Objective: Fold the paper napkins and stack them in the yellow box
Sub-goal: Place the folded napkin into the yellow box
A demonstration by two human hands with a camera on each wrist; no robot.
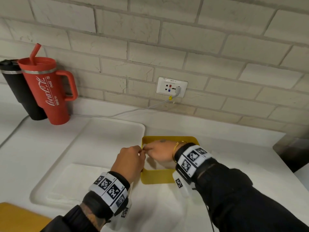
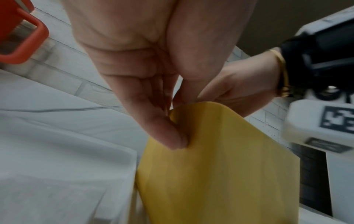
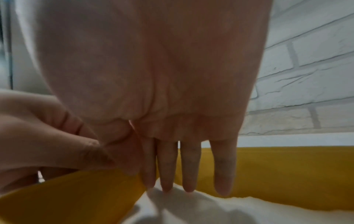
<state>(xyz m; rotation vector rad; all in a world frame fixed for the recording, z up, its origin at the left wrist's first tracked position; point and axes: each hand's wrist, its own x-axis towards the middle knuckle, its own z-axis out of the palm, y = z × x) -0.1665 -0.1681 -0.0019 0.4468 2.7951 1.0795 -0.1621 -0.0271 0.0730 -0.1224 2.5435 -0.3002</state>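
Under the straight fingers of the right hand a folded napkin already lies in the yellow box, the left hand pinches its rim, and beside that hand at least 1 napkin on the tray waits.

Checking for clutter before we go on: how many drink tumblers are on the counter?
2, both at the back left against the wall: the red tumbler with handle and straw, and the black tumbler beside it, partly hidden behind it.
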